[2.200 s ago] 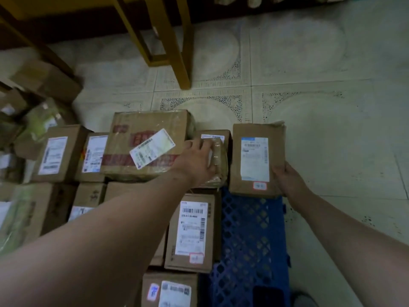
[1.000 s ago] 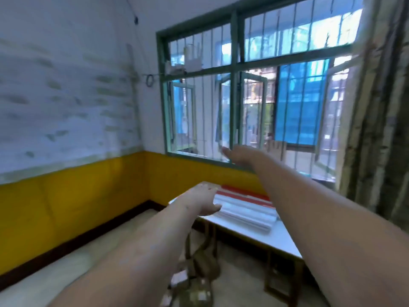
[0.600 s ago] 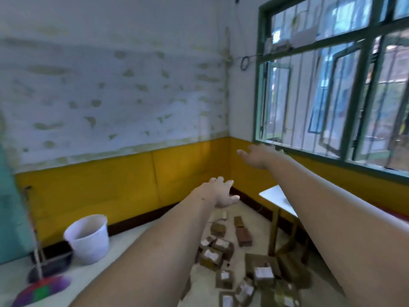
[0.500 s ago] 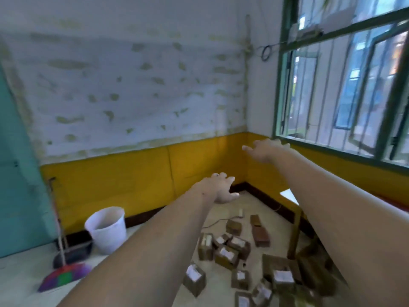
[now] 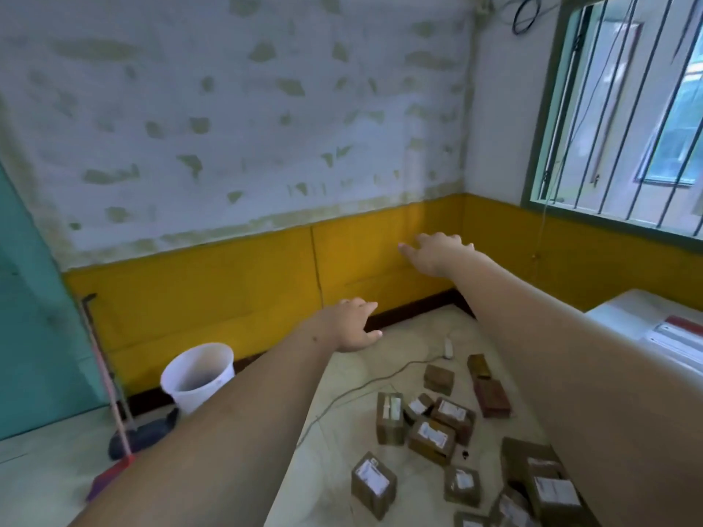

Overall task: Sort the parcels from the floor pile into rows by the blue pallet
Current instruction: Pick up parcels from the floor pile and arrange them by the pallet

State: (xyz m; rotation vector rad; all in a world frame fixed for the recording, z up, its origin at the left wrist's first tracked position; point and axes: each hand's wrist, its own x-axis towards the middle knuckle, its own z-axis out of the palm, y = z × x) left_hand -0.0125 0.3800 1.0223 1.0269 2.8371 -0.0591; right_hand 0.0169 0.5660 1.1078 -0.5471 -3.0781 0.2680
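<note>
Head view: both arms reach out over the floor.
Parcels: small brown boxes with white labels, scattered on the floor.
Left hand: fingers loose, holding nothing.
Right hand: fingers spread, holding nothing.

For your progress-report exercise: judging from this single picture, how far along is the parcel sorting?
Done: nothing can be confirmed, since neither the blue pallet nor any rows are in view. In hand: nothing; the left hand and right hand are both stretched out, fingers open, holding no parcel. Left: many parcels lie scattered on the floor, near the white bucket.
</note>
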